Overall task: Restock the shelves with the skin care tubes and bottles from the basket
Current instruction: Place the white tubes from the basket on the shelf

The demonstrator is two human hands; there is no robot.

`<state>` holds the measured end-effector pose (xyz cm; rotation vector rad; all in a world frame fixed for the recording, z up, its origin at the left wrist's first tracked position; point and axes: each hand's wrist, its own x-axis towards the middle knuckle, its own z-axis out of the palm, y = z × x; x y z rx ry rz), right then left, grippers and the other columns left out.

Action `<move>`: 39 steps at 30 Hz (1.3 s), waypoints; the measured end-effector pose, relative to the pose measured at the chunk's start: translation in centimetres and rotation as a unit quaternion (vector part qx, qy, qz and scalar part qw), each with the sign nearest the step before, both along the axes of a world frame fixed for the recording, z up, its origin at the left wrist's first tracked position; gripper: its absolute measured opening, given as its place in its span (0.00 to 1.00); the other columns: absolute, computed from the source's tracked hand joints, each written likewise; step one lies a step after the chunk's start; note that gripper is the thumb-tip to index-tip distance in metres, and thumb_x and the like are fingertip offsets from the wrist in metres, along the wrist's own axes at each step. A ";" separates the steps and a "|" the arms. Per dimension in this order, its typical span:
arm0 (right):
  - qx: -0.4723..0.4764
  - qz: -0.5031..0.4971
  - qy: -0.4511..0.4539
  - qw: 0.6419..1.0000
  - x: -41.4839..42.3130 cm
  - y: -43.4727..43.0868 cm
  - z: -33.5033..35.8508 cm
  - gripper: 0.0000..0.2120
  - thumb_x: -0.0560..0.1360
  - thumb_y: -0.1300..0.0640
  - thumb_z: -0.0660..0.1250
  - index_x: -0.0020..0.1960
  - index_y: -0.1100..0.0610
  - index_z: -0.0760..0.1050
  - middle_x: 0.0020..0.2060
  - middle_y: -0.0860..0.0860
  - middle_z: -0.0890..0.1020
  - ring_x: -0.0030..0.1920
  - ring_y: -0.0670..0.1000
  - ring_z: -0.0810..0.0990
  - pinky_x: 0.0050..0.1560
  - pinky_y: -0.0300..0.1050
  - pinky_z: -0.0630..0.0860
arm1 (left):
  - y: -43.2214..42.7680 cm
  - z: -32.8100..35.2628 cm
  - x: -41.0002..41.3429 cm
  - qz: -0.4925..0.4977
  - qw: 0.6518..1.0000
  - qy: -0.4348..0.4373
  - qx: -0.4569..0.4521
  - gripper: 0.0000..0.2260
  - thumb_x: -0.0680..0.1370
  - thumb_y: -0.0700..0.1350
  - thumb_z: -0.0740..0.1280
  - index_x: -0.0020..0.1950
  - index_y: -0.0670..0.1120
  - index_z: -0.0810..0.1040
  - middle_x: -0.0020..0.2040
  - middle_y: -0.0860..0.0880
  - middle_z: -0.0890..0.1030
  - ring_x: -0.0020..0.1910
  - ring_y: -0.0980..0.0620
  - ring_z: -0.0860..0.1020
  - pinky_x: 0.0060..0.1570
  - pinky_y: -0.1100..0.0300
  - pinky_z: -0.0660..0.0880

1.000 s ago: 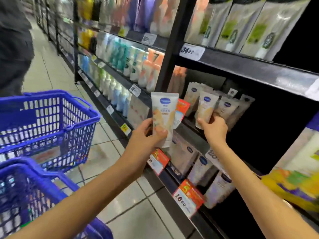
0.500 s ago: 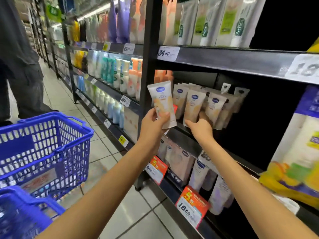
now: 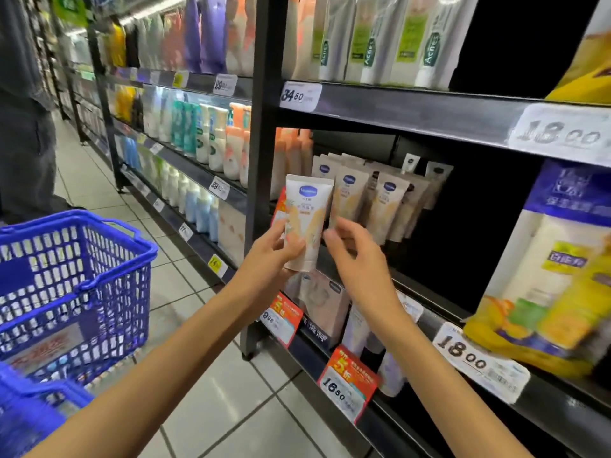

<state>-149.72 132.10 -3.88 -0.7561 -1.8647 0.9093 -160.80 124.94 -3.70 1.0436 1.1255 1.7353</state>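
Shop aisle, dark shelves (image 3: 413, 117) down the right side. Cream tube (image 3: 305, 223) upright in the left hand (image 3: 269, 256), fingers closed round its lower half, just in front of the matching row of tubes (image 3: 367, 200). Right hand (image 3: 352, 249) has left that row and come across beside the tube, fingers loosely spread, holding nothing. Likely a handover or a two-handed placing. Upright post (image 3: 261, 160) close on the left; dark open room further right. Blue basket (image 3: 72, 292) well apart, low left.

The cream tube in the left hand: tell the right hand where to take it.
Pinch the tube across its flat upper body, coming from its free right edge. The left hand covers the lower left part near the cap; the right hand hovers open beside it.
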 end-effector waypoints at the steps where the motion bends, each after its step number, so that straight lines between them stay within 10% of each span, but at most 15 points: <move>1: -0.028 0.051 0.001 0.998 0.1 -0.6 0.0 0.15 0.77 0.51 0.63 0.62 0.54 0.73 0.54 0.46 0.78 0.49 0.38 0.77 0.44 0.22 0.71 | 0.1 0.2 0.4 -0.019 1.000 -0.005 0.013 0.16 0.79 0.37 0.57 0.66 0.46 0.71 0.60 0.42 0.78 0.58 0.47 0.77 0.56 0.55 0.75; 8: -0.031 0.030 0.029 0.999 1.7 0.3 1.1 0.09 0.74 0.54 0.68 0.52 0.57 0.77 0.44 0.49 0.82 0.44 0.44 0.80 0.41 0.32 0.75 | 1.6 1.1 2.7 -0.080 0.992 -0.085 0.040 0.17 0.78 0.35 0.55 0.66 0.39 0.70 0.56 0.43 0.80 0.48 0.54 0.80 0.42 0.66 0.78; 12: 0.013 -0.134 0.033 0.990 2.1 2.9 0.8 0.06 0.74 0.55 0.68 0.48 0.57 0.77 0.38 0.45 0.79 0.38 0.43 0.76 0.35 0.26 0.70 | 2.6 0.9 2.3 0.002 0.996 -0.081 -0.032 0.17 0.80 0.36 0.52 0.69 0.37 0.66 0.65 0.37 0.73 0.62 0.45 0.74 0.49 0.69 0.70; 30: -0.051 -0.198 -0.021 0.979 1.4 6.4 -0.8 0.18 0.72 0.54 0.70 0.59 0.59 0.75 0.55 0.56 0.80 0.61 0.57 0.74 0.58 0.50 0.75 | 1.2 -2.2 0.0 0.038 0.997 -0.013 -0.065 0.10 0.79 0.35 0.58 0.52 0.46 0.76 0.51 0.46 0.80 0.53 0.53 0.79 0.58 0.61 0.74; 34: -0.022 -0.218 0.037 0.975 1.6 5.4 -0.7 0.17 0.72 0.54 0.70 0.58 0.59 0.75 0.53 0.54 0.81 0.50 0.46 0.77 0.40 0.26 0.71 | 0.4 -2.7 -1.1 0.045 0.996 0.034 -0.066 0.11 0.78 0.35 0.59 0.56 0.46 0.77 0.52 0.47 0.81 0.54 0.54 0.79 0.55 0.63 0.75; 39: 0.073 -0.194 0.119 0.971 0.7 1.3 -1.0 0.12 0.74 0.55 0.68 0.57 0.56 0.74 0.48 0.48 0.77 0.47 0.44 0.76 0.44 0.25 0.71 | -0.2 -2.0 -1.3 0.038 0.992 0.105 -0.064 0.12 0.78 0.35 0.58 0.58 0.44 0.76 0.53 0.46 0.81 0.55 0.54 0.79 0.56 0.64 0.75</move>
